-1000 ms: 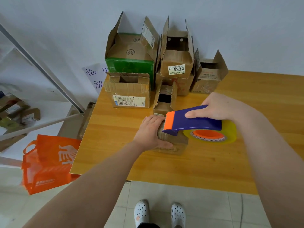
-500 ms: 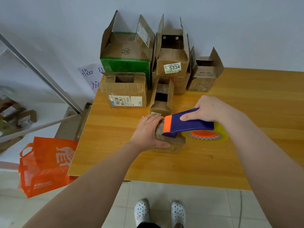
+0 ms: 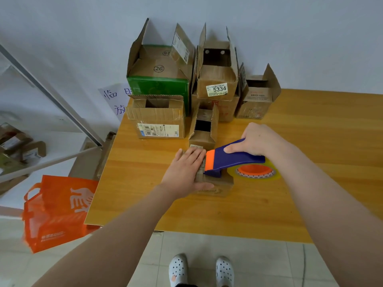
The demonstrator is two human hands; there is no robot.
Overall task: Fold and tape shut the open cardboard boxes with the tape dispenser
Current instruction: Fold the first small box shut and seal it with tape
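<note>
The small cardboard box (image 3: 215, 186) you are sealing sits on the wooden table (image 3: 310, 204) near its front edge, mostly hidden under your left hand (image 3: 184, 170), which lies flat on its top with fingers straight and the thumb stretched along the near side. The tape dispenser (image 3: 234, 158) rests its orange front end on the box top, touching your left fingertips, while its yellowish tape roll (image 3: 255, 172) hangs just off the box's right side. Your right hand (image 3: 257, 139) wraps round the blue handle, fingers curled over it. Just behind stands a narrow open box (image 3: 204, 129), flaps up, and beyond it four more open boxes near the wall (one green (image 3: 159, 88), one labelled 5334 (image 3: 217, 79)). An orange bag (image 3: 58, 210) sits on the floor to your left.
</note>
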